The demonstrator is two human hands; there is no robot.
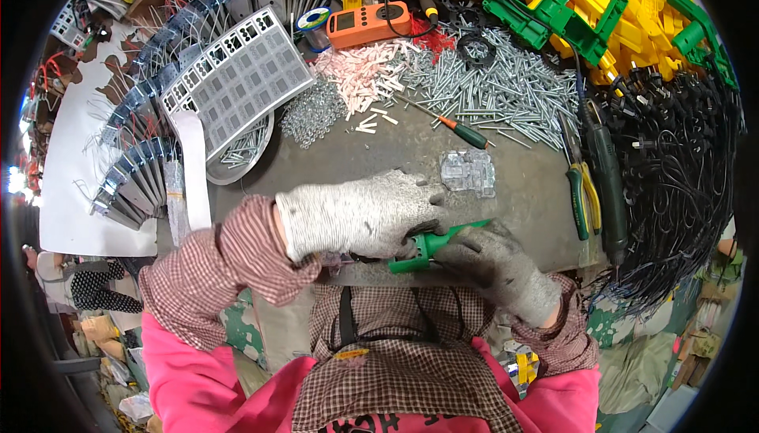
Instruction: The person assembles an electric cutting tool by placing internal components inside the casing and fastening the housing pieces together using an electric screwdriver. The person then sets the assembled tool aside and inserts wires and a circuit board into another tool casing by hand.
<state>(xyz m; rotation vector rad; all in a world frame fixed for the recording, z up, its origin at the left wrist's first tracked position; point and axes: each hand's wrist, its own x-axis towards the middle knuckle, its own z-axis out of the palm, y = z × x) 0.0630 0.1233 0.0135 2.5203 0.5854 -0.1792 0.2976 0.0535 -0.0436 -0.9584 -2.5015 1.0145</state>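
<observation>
Both my hands wear grey-white work gloves with dark fingertips. Between them, at the table's near edge, is a green plastic housing (pixel 423 250) with a round collar and a longer flat part. My left hand (pixel 379 208) reaches across from the left, its fingers curled at the housing's left end. Around the right end my right hand (pixel 494 263) is closed. Some small dark and purplish bits show under my left hand, too hidden to name. Just beyond my hands a clear plastic cover (pixel 468 174) lies flat on the grey table (pixel 526 188).
Beyond lie a green-handled screwdriver (pixel 466 133), long screws (pixel 506 77), pink sleeves (pixel 364 69) and an orange meter (pixel 368 24). A label sheet (pixel 237 81) rests over a metal bowl at left. Pliers (pixel 583 196), a dark power screwdriver (pixel 607 188) and black cables (pixel 672 196) are at right.
</observation>
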